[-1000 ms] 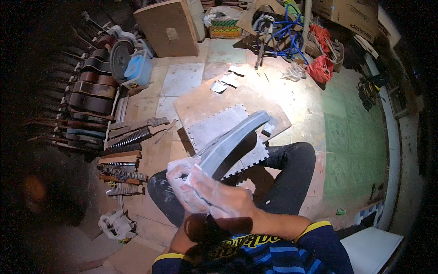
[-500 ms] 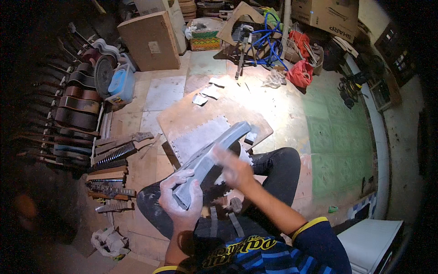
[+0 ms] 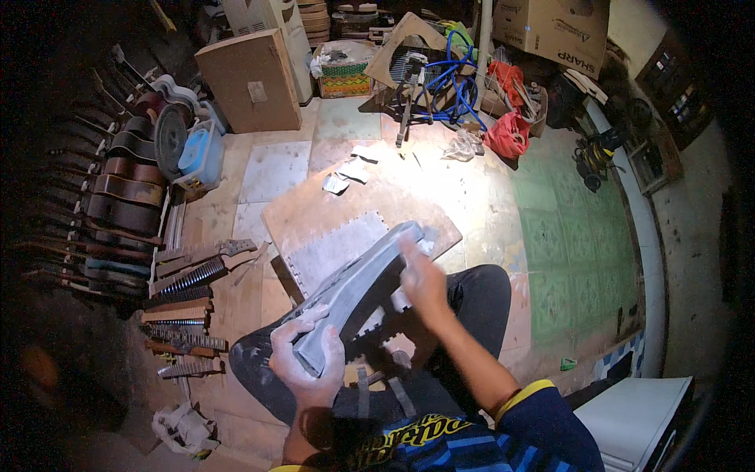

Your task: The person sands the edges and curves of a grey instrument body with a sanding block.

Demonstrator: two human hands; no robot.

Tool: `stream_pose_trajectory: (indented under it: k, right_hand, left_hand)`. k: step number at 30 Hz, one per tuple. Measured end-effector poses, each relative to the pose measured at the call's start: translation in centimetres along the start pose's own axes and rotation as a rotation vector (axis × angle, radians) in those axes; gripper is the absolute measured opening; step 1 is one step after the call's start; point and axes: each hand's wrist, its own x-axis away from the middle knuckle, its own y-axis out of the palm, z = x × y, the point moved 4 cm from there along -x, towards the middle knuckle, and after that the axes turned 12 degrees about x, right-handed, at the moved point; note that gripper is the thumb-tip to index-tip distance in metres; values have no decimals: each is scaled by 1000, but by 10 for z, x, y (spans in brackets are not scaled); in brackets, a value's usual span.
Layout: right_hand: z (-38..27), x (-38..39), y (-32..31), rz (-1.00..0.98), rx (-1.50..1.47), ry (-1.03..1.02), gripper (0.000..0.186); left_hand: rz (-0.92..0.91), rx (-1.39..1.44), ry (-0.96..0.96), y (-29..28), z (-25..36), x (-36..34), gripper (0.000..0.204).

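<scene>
My left hand (image 3: 303, 354) grips the lower end of a long, curved grey piece (image 3: 358, 283), dusted pale and tilted up toward the right. My right hand (image 3: 417, 267) is on or beside its upper end; motion blurs the fingers, and I cannot tell what they hold. Both hands carry pale dust. Beneath the piece is a square board (image 3: 299, 197) with a pale interlocking foam mat (image 3: 322, 248) and several torn pale scraps (image 3: 352, 169) on it. My crossed legs (image 3: 491, 307) are around the near side.
Guitars (image 3: 126, 204) stand racked at left, beside loose necks (image 3: 189, 283) and a plastic tub (image 3: 200, 157). Cardboard boxes (image 3: 550, 23), a brown panel (image 3: 248, 79), a coiled blue hose (image 3: 460, 79) and red bags (image 3: 507, 138) are at the back. A white object (image 3: 629, 413) sits lower right.
My right hand has left my left hand at the near end and moved up and right along the grey piece to its far end. The piece sits slightly lower in view.
</scene>
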Motion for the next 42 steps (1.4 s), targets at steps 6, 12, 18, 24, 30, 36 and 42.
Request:
stream_pose_trajectory:
  k: [6,12,18,24,30,36,42]
  right_hand:
    - [15,-12,-7,71,-29,20,57]
    - [-51,30,-15,-37,-132,-337,61]
    - [-17,4,-3,25,-68,-91,60]
    - [26,-10,-1,-81,-127,206,62]
    - [-26,15,-7,54,-76,-257,59]
    - [22,-12,-3,124,-75,-77,62]
    - [47,-25,1,-14,-72,-51,70]
  left_hand:
    - [-30,13,-36,-1,2,-7,27]
    - [-3,25,-50,-6,-4,-4,28]
    - [-61,-79,-29,1,7,-9,29]
    - [16,41,-55,-6,-2,-4,33]
    - [-37,-9,-9,-2,0,-4,27]
    - [-52,-54,-14,-2,0,-5,28]
    - [-49,12,-8,0,0,-3,28]
